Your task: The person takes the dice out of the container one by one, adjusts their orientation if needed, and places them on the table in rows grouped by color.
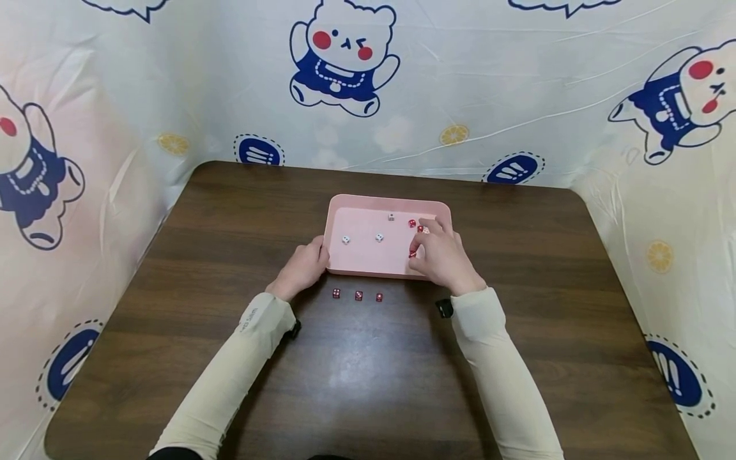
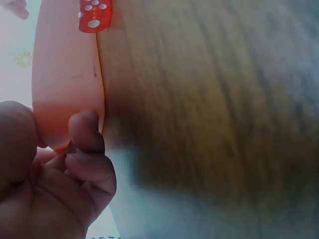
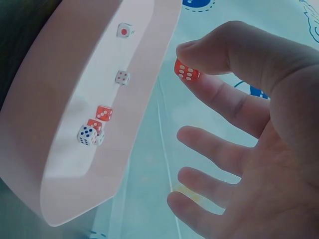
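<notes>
A pink tray (image 1: pixel 362 265) lies on the table, with white dice (image 1: pixel 379 237) and red dice (image 1: pixel 412 223) inside it. My left hand (image 1: pixel 301 265) grips the tray's left end near the front corner; in the left wrist view its thumb and curled fingers hold the rim. Over the tray's right part, my right hand (image 1: pixel 445 255) pinches a red die (image 3: pixel 187 70) between thumb and index finger. Its other fingers (image 3: pixel 212 145) are spread apart. In the right wrist view, two red dice sit close to white dice near the tray's end wall.
Three red dice (image 1: pixel 359 296) stand in a row on the brown table (image 1: pixel 345 370), just in front of the tray. A pale curtain (image 1: pixel 230 76) printed with bears hangs behind the table and along both sides.
</notes>
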`<action>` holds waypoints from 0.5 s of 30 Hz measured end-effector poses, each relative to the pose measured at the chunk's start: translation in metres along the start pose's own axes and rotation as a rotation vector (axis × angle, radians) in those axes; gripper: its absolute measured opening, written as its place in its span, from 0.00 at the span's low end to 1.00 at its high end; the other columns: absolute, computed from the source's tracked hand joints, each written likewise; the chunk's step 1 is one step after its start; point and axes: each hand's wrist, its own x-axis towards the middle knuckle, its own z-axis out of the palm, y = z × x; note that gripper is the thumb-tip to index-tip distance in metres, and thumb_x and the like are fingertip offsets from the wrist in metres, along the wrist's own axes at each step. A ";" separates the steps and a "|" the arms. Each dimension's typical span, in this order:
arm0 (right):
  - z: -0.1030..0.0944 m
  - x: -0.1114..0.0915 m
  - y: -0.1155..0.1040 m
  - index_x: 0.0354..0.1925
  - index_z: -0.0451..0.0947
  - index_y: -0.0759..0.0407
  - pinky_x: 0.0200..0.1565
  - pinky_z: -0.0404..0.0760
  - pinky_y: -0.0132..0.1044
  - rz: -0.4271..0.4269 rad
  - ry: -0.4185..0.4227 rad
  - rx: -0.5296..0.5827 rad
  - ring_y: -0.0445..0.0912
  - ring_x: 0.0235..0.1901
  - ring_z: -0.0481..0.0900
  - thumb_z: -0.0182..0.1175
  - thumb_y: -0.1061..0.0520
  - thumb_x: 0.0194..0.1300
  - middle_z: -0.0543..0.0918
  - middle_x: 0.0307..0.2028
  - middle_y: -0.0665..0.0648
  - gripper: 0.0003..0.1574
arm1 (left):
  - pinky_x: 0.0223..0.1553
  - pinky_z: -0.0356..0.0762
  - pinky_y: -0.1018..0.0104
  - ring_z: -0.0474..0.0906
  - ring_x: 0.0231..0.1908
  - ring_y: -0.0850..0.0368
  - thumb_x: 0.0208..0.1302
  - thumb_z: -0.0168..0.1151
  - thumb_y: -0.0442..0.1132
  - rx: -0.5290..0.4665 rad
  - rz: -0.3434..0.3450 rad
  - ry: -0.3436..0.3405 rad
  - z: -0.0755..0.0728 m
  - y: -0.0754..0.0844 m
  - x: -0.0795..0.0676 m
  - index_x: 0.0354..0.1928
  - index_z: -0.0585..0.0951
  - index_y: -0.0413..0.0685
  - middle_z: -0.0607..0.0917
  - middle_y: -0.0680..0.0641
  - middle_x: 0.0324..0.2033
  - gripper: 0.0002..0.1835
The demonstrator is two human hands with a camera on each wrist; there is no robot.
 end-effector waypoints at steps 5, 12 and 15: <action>-0.001 -0.005 -0.001 0.30 0.83 0.53 0.65 0.57 0.63 0.004 0.002 0.007 0.56 0.71 0.51 0.67 0.53 0.54 0.67 0.68 0.61 0.05 | 0.45 0.77 0.53 0.77 0.40 0.49 0.74 0.38 0.43 0.042 0.011 0.061 0.003 0.001 0.000 0.57 0.72 0.42 0.81 0.43 0.40 0.19; 0.001 -0.012 0.000 0.31 0.83 0.52 0.67 0.54 0.64 0.009 -0.011 0.028 0.62 0.73 0.48 0.66 0.53 0.54 0.66 0.68 0.61 0.05 | 0.57 0.73 0.46 0.75 0.55 0.40 0.73 0.41 0.41 0.106 0.082 0.153 0.005 0.000 -0.001 0.71 0.61 0.40 0.72 0.37 0.60 0.27; 0.004 -0.016 0.000 0.30 0.83 0.51 0.66 0.54 0.65 -0.010 -0.019 0.037 0.63 0.73 0.50 0.66 0.54 0.54 0.66 0.68 0.61 0.04 | 0.62 0.69 0.47 0.71 0.62 0.41 0.73 0.42 0.40 0.122 0.111 0.168 0.005 0.001 -0.001 0.72 0.58 0.40 0.65 0.39 0.68 0.28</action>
